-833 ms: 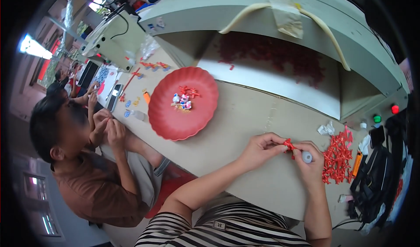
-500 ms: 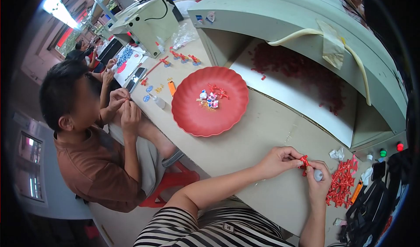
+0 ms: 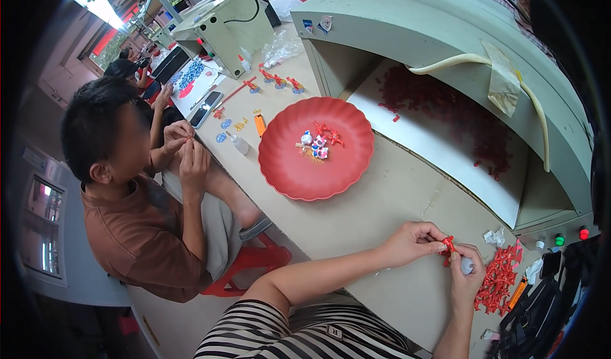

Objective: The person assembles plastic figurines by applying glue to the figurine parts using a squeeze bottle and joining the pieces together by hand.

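A small red plastic figure (image 3: 448, 245) is pinched between the thumb and fingers of my left hand (image 3: 412, 243). My right hand (image 3: 467, 276) is closed around a small translucent bottle (image 3: 467, 267), and its fingertips also touch the figure. Both hands are just above the near right part of the table. A pile of similar red plastic figures (image 3: 498, 279) lies right beside my right hand. How the bottle's tip meets the figure is hidden by my fingers.
A scalloped red tray (image 3: 286, 171) holds a few small pieces. Behind it stands a pale green hooded machine (image 3: 407, 25) with red bits inside. At left, a seated co-worker (image 3: 143, 232) handles something tiny. An orange cutter (image 3: 517, 293) and a black bag (image 3: 541, 311) lie far right.
The whole view has shifted slightly, so the tray and machine appear further right. My hands keep the same hold on the red figure and bottle, with little visible movement.
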